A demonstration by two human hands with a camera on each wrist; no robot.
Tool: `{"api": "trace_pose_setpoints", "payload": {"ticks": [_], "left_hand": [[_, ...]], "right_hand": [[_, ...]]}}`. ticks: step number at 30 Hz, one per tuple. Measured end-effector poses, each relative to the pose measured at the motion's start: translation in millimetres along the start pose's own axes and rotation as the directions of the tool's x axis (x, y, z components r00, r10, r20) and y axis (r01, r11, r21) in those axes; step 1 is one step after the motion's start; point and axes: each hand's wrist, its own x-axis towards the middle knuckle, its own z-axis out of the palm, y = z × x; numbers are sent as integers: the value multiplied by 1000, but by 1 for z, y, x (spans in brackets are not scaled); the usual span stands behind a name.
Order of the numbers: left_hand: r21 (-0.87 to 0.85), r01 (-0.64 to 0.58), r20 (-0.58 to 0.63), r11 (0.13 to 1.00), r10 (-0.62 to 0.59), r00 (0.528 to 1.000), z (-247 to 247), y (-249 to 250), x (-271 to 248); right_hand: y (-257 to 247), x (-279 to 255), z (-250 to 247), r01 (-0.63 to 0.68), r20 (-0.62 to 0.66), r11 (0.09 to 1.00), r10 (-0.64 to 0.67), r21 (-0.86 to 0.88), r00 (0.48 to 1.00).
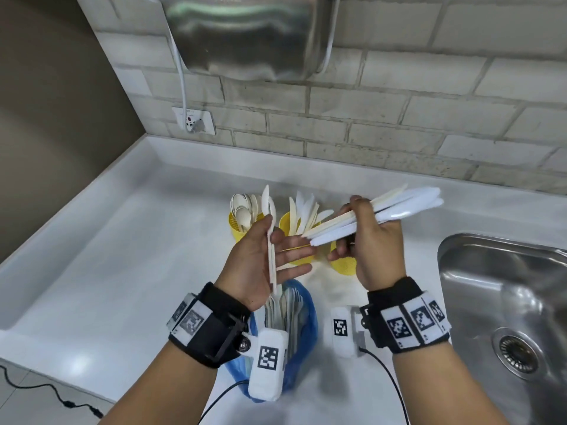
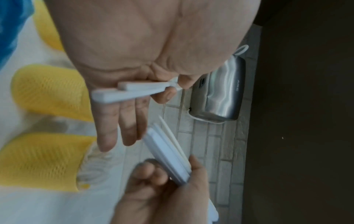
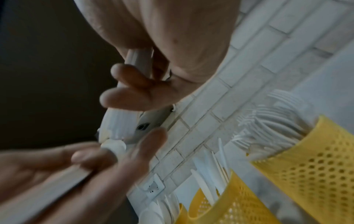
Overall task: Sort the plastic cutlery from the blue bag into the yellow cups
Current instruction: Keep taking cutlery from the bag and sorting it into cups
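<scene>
My left hand (image 1: 273, 240) is palm up above the blue bag (image 1: 303, 329), its thumb pinching two white plastic spoons (image 1: 270, 240) against the fingers; their handles (image 2: 130, 91) show in the left wrist view. My right hand (image 1: 352, 228) grips a bundle of white plastic knives (image 1: 395, 207) that slants up to the right. Three yellow perforated cups stand behind the hands: the left cup (image 1: 236, 225) holds spoons, the middle cup (image 1: 288, 225) holds knives, and the right cup (image 1: 345, 265) is partly hidden by my right hand. Its forks (image 3: 277, 121) show in the right wrist view.
The blue bag lies open on the white counter (image 1: 138, 256) with more cutlery inside. A steel sink (image 1: 506, 302) is at the right. A metal hand dryer (image 1: 245, 35) hangs on the brick wall above, and a socket (image 1: 193, 119) sits below it.
</scene>
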Motion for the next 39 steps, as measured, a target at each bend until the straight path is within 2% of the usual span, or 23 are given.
{"api": "trace_pose_setpoints", "payload": {"ticks": [2, 4, 6, 8, 11, 16, 18, 21, 24, 26, 28, 30, 32, 34, 37, 39], "left_hand": [[86, -85, -109, 993, 94, 990, -3, 2, 0], [249, -162, -194, 955, 213, 958, -6, 3, -1], [408, -240, -175, 881, 333, 926, -10, 2, -4], [472, -288, -134, 833, 391, 911, -13, 0, -6], [514, -291, -120, 807, 404, 907, -18, -2, -5], [537, -279, -126, 796, 403, 906, -21, -2, -4], [551, -282, -132, 785, 416, 900, -21, -1, -3], [538, -292, -142, 790, 427, 893, -19, 1, -4], [487, -302, -125, 820, 408, 904, -18, 2, -4], [500, -325, -96, 803, 424, 901, -18, 2, -3], [545, -336, -85, 768, 449, 889, -20, 2, -1], [582, -337, -84, 740, 468, 880, -20, 1, 1], [606, -345, -77, 717, 484, 872, -20, 0, 2], [633, -361, -59, 685, 508, 859, -20, -2, 2], [676, -369, -51, 638, 540, 840, -19, -5, 2], [727, -363, -36, 583, 560, 827, -19, -6, 2]], "right_hand": [[-1, 7, -2, -26, -42, 999, 27, 30, 999], [2, 15, -3, -43, -55, 999, 44, 9, 998], [6, 23, 0, -47, -47, 998, 45, -50, 998], [12, 31, 7, -24, -33, 985, 19, -169, 999], [23, 44, 19, 52, 0, 891, -58, -450, 998], [42, 61, 42, 168, 104, 748, -132, -642, 986], [47, 64, 48, 206, 148, 694, -144, -690, 978], [56, 67, 52, 201, 208, 637, -65, -744, 976], [64, 69, 50, 229, 265, 531, -9, -816, 964], [66, 69, 48, 274, 299, 477, -24, -835, 954], [62, 65, 47, 294, 304, 461, -55, -837, 951], [54, 58, 47, 323, 291, 439, -140, -838, 946], [42, 50, 49, 368, 276, 482, -252, -796, 928], [29, 45, 51, 403, 260, 618, -311, -675, 914], [12, 36, 50, 394, 324, 791, -262, -467, 909], [6, 30, 49, 381, 404, 812, -198, -443, 893]]}}
